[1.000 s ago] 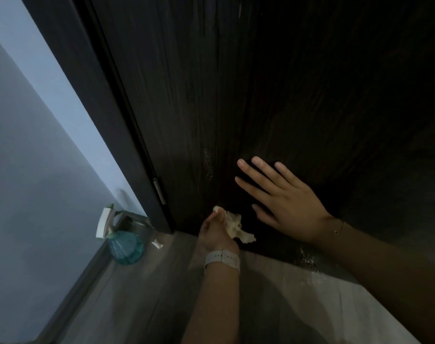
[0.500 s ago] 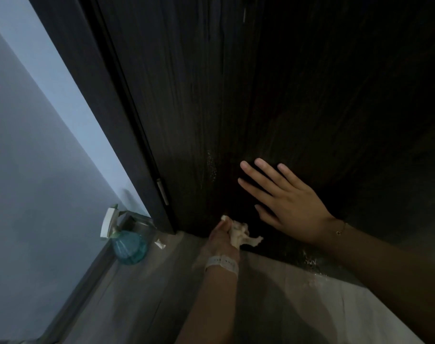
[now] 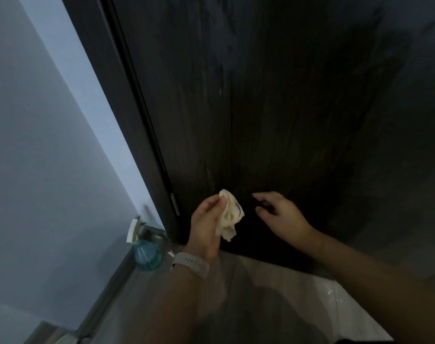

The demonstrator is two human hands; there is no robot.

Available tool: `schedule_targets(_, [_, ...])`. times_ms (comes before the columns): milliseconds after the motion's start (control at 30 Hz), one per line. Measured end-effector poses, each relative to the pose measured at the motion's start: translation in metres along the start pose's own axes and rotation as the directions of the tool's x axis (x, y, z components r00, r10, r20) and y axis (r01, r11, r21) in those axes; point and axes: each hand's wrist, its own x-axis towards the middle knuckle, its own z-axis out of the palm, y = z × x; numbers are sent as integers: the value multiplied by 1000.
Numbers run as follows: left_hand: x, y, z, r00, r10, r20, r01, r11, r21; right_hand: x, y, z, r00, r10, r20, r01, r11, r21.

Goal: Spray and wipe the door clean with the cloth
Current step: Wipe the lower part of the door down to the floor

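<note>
Dark wood-grain door [image 3: 273,108] fills the frame; left hand [image 3: 205,227] pinches a crumpled cream cloth [image 3: 230,216], right hand [image 3: 281,212] hovers, fingers loosely curled.

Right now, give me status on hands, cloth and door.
Left hand grips crumpled cream cloth near dark wood-grain door bottom. Right hand open, holding nothing. Teal spray bottle on floor, left.

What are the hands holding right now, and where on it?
The left hand pinches the bunched cloth near its top edge, thumb against fingers. The right hand holds nothing.
</note>
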Motion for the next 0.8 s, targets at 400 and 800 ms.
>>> schedule_targets(400, [-79, 101, -6, 957, -47, 285, -25, 970, 241, -50, -58, -26, 939, 63, 339, -302, 620, 724])
schedule_targets(800, [-81, 123, -17, 934, -12, 357, -46, 987, 156, -46, -75, 10, 878, -171, 448, -198, 721, 664])
